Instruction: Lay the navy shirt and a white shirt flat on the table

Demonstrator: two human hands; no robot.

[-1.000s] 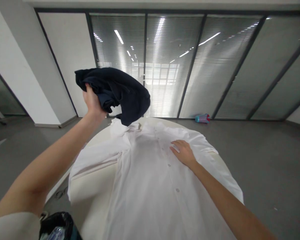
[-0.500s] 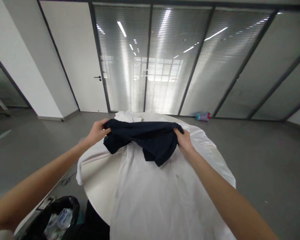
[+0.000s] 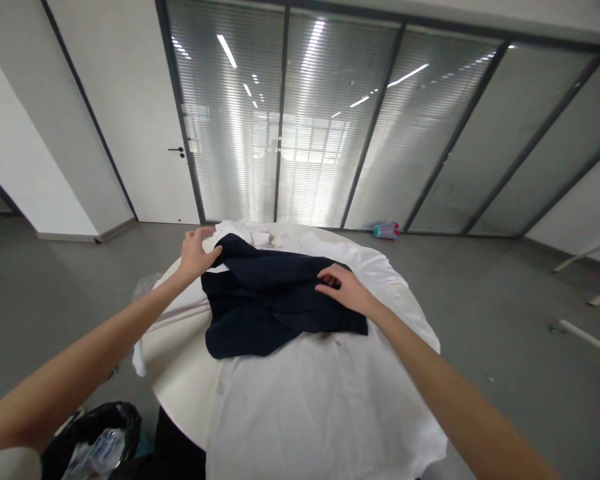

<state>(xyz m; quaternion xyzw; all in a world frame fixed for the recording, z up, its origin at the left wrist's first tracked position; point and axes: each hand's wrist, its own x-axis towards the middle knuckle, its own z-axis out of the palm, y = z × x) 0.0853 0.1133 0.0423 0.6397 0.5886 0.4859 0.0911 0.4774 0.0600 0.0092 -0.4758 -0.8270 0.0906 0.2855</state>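
Note:
A dark navy garment (image 3: 265,300) lies crumpled on top of a white button shirt (image 3: 320,393) that is spread over a round white table (image 3: 183,373). My left hand (image 3: 196,253) pinches the garment's far left corner. My right hand (image 3: 343,287) rests on the garment's right side with its fingers bent into the cloth, gripping a fold. Both arms reach forward over the shirt.
A black bin (image 3: 87,443) with plastic wrappers stands at the lower left by the table. A teal and pink bottle (image 3: 386,231) lies on the grey floor by the glass wall. A white door (image 3: 130,133) is at the back left. Pale table legs (image 3: 585,293) show at the right.
The navy garment came down from the air onto the white shirt. My right hand left the shirt and took hold of it, and the garment now lies more spread out.

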